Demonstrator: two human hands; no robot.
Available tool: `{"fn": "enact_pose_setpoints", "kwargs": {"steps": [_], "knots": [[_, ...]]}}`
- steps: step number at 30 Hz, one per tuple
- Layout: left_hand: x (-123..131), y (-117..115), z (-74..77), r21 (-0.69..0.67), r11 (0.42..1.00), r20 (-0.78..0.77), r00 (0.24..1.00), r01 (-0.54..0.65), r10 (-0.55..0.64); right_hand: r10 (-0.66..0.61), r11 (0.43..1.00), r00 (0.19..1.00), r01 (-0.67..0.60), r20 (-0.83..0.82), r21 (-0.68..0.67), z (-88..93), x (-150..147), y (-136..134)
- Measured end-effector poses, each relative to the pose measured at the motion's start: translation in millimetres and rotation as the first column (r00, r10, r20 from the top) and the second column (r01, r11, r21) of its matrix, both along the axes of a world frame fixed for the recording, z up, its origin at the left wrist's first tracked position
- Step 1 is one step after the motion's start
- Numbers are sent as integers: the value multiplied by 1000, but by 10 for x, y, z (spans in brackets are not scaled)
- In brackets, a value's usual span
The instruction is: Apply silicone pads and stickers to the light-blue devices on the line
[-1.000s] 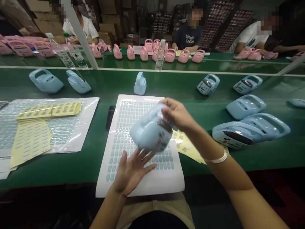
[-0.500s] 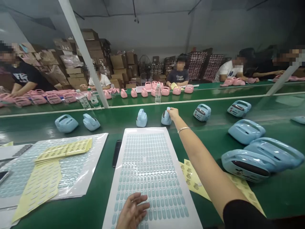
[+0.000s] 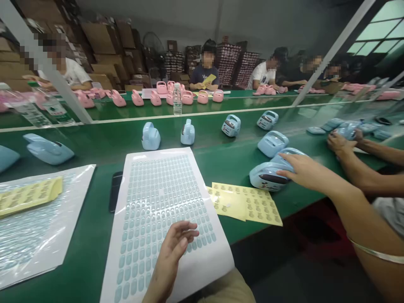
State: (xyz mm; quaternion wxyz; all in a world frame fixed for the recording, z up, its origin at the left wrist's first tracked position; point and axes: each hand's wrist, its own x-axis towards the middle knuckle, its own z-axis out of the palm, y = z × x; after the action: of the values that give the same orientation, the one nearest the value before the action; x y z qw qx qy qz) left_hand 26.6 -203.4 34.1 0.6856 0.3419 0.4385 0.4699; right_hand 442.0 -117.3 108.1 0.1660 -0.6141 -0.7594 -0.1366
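Observation:
My left hand (image 3: 177, 246) hovers over a white sheet of clear oval stickers (image 3: 159, 202), fingers loosely bent and apart, holding nothing. At the right, my right hand (image 3: 304, 170) reaches over a cluster of glossy light-blue plastic cases with handles. Its thumb and forefinger are spread at the front blue case (image 3: 268, 176), which has a dark window and a small printed figure. Partly behind the fingers is another blue case (image 3: 292, 152); whether the fingertips touch it I cannot tell. Farther back stands a third blue case (image 3: 273, 144).
Two blue cases stand beyond the sheet, including one (image 3: 187, 132). Yellow sticker sheets (image 3: 246, 201) lie right of it, a dark phone (image 3: 115, 191) left. A co-worker's hands (image 3: 342, 143) handle blue cases at the right. Across the line, people sit behind pink cases (image 3: 186, 97) and a water bottle (image 3: 177, 100).
My right hand has let go of the blue case beyond the sheet, left standing there, and moved right to the cluster. My view has turned right; my left hand stays over the sheet.

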Motion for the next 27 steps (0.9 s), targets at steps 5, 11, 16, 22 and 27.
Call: {"fn": "enact_pose_setpoints", "kwargs": {"steps": [5,11,16,22,27], "knots": [[307,31,41,153,972,32,982,180,-187,14,1000,998,-13,-67,14,-254,-38,53],[529,92,233,352,936,-116,992,1,42,103,994,992,-102,66,-29,238,-1098,-29],[460,213,303,309,949,35,997,61,-76,482,848,864,-502,-145,-173,614,-2040,-72],[-113,49,383,-141,946,338,884,-292,323,439,881,634,-445,-637,164,113,-2427,-190],[-411,42,461,-401,834,397,748,-379,531,659,705,576,-697,-484,131,-888,-2768,-742]]}}
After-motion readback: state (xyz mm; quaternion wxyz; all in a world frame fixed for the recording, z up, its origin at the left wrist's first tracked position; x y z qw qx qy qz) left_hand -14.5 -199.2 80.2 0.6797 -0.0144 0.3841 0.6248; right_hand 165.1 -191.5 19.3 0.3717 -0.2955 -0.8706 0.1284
